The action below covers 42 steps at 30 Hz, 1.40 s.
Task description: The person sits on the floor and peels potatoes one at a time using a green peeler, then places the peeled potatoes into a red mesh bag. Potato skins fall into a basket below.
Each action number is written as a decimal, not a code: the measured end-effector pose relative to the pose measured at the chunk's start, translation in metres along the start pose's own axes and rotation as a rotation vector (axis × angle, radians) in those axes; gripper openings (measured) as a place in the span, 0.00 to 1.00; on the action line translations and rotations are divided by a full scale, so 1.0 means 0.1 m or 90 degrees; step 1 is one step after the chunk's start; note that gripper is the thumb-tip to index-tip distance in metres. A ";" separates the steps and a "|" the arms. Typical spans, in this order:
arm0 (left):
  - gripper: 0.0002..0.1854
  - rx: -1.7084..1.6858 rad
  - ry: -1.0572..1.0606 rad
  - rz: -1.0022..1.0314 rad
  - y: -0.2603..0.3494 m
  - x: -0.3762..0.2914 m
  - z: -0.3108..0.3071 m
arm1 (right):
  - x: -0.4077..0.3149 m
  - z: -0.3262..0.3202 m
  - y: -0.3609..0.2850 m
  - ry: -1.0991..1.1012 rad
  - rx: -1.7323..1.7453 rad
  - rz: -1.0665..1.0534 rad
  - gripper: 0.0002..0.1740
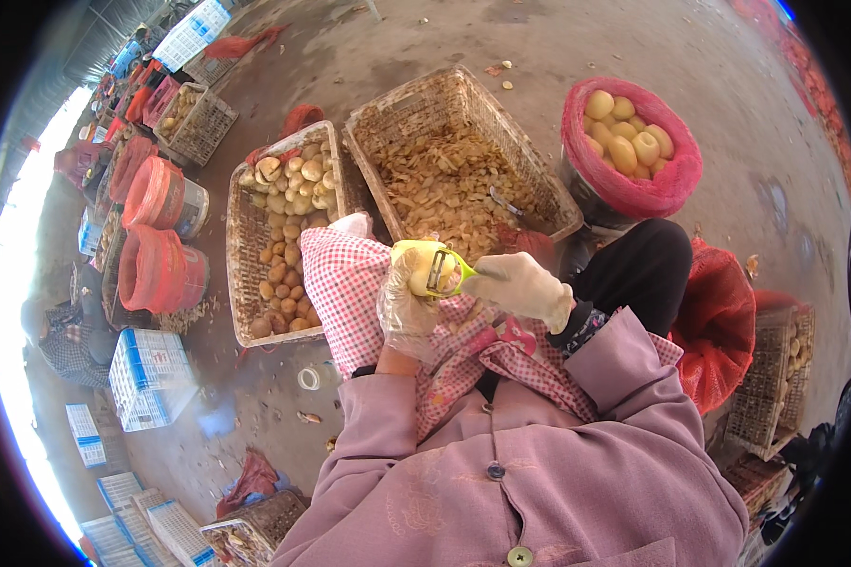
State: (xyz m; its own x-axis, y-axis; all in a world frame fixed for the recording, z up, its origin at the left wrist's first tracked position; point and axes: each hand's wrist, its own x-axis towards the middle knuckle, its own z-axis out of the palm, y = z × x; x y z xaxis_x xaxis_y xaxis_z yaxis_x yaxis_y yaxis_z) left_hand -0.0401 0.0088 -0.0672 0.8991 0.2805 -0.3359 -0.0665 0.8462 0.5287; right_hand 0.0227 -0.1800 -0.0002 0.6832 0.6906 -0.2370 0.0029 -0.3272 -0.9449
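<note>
Over my lap, my left hand (405, 306), in a clear plastic glove, grips a pale, largely peeled potato (413, 262). A pale glove covers my right hand (518, 285), which is closed around the handle of a green Y-shaped peeler (448, 273). The peeler's blade lies against the potato's right side. Beyond my hands, a dirty plastic crate (461, 79) holds a heap of peelings (432, 188), with a small knife or peeler (505, 201) lying on them. To the left, another crate (240, 283) contains unpeeled potatoes (281, 273).
A bucket lined with pink mesh (681, 173) holds peeled potatoes (623, 150) at the right. Beside my right leg sits a red mesh sack (716, 333). Mesh-lined buckets (157, 273), a blue-and-white crate (152, 379) and a crouching person (78, 340) are at the left.
</note>
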 end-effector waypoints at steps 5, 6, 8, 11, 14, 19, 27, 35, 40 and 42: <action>0.24 -0.044 0.022 -0.003 -0.01 -0.02 0.02 | 0.02 -0.02 0.10 -0.003 0.047 0.049 0.18; 0.23 -0.049 0.022 -0.005 -0.01 -0.01 0.02 | 0.01 -0.03 0.05 -0.016 0.087 0.081 0.18; 0.23 -0.049 0.013 -0.016 0.01 -0.04 0.03 | -0.02 -0.04 -0.01 -0.044 0.166 0.143 0.19; 0.24 -0.042 0.006 -0.025 -0.01 -0.04 0.03 | -0.02 -0.05 0.07 -0.058 0.198 0.136 0.18; 0.24 -0.020 0.030 0.001 -0.02 -0.03 0.04 | -0.01 -0.08 0.11 -0.068 0.194 0.157 0.17; 0.24 -0.030 0.033 0.016 -0.03 -0.01 0.02 | -0.02 -0.04 0.10 -0.060 0.267 0.139 0.17; 0.22 -0.068 0.059 0.026 0.01 0.01 0.12 | -0.03 0.43 0.15 0.000 0.478 0.141 0.20; 0.20 -0.030 0.141 0.096 -0.10 0.20 -0.08 | -0.02 0.77 0.09 -0.017 0.621 0.154 0.26; 0.24 -0.029 0.145 0.040 0.00 0.15 0.08 | -0.09 0.86 0.01 -0.006 0.703 0.221 0.26; 0.25 -0.019 0.066 -0.013 0.06 0.12 0.09 | -0.13 0.84 0.01 -0.024 0.712 0.241 0.25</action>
State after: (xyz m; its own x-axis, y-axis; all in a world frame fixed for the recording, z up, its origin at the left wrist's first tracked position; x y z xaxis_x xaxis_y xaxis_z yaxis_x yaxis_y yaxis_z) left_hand -0.0253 0.0132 -0.0607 0.8510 0.3075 -0.4258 -0.0630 0.8646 0.4986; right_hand -0.0476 -0.1347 -0.0175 0.4810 0.6958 -0.5334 -0.8493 0.2187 -0.4805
